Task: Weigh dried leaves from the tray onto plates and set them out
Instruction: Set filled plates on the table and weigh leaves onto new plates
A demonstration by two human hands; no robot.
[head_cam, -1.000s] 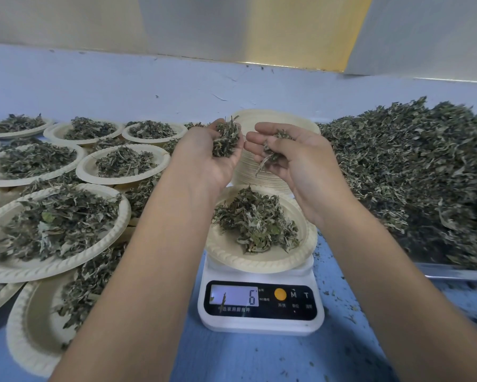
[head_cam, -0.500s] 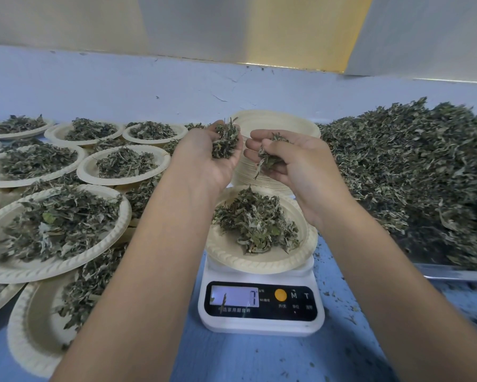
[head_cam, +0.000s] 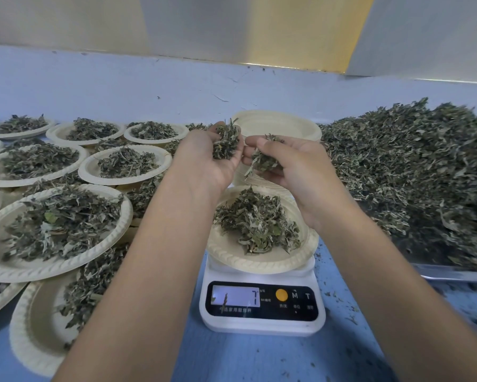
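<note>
Looking down on a blue tabletop (head_cam: 259,359), strewn with leaf crumbs toward the front right. Finding on its right side a metal tray (head_cam: 452,274) piled with a broad heap of dried leaves (head_cam: 405,175). Counting many filled plates (head_cam: 52,271) on the left, overlapping and stacked in layers, each with its own mound of leaves. Noting a stack of empty plates (head_cam: 281,125) at the back, between those and the tray, partly hidden by the hands. Meeting a white scale (head_cam: 259,326) front and centre, with a plate (head_cam: 259,264) resting on it and a loose pile of leaves (head_cam: 256,221) in that plate. Seeing both hands raised above this plate, close together: left hand (head_cam: 204,158) palm up, fingers curled round a clump of leaves (head_cam: 226,139); right hand (head_cam: 295,164) just beside it, fingers and thumb pinching a smaller tuft of leaves (head_cam: 263,161), a few blades hanging down. Reading 7 on the scale's display (head_cam: 236,296).
</note>
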